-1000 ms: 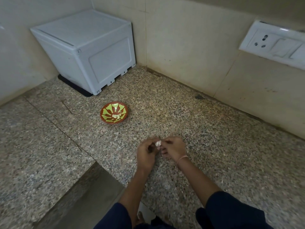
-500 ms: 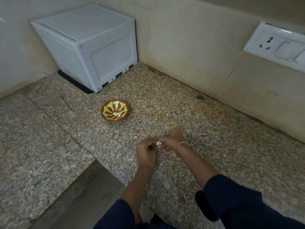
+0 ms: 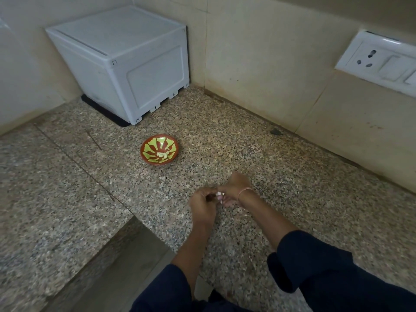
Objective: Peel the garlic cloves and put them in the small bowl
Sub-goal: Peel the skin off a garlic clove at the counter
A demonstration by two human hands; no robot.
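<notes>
Fingers [image 3: 208, 192] of the left hand [image 3: 202, 204] and right hand [image 3: 235, 188] stay pinched on one garlic clove [image 3: 219, 195] over the desk [image 3: 247, 154]. Only the right wrist has rolled, so peeling continues. One small bowl [image 3: 144, 152], well apart, holds a few peeled cloves [image 3: 163, 154], too small to count.

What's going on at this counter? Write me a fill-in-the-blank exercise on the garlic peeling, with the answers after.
The small bowl holds peeled cloves, so it is not ____.
The left hand and right hand pinch one garlic clove ____ them.
The thin band circles the ____ wrist.
The white box stands in the ____ where two walls meet.
Missing words: empty, between, right, corner.
</notes>
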